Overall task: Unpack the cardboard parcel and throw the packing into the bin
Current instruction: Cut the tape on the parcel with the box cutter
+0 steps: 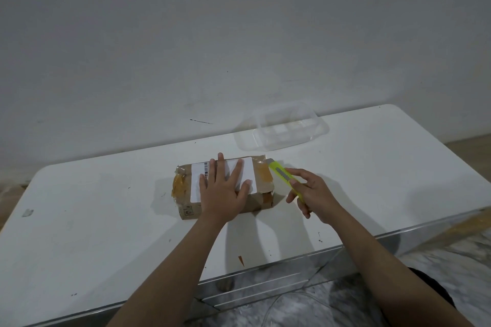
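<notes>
A small brown cardboard parcel (261, 180) wrapped in yellowish tape lies on the white table (106, 233), with a white shipping label on top. My left hand (223, 188) presses flat on the label, fingers spread and straight. My right hand (310, 191) grips a yellow-green utility knife (281, 174). The knife's front end touches the parcel's far right corner. No bin is in view.
A clear plastic container (284, 127) sits upside down at the table's far edge by the grey wall. The table's front edge is metallic, with marbled floor below it. A small orange scrap (241, 260) lies near the front edge.
</notes>
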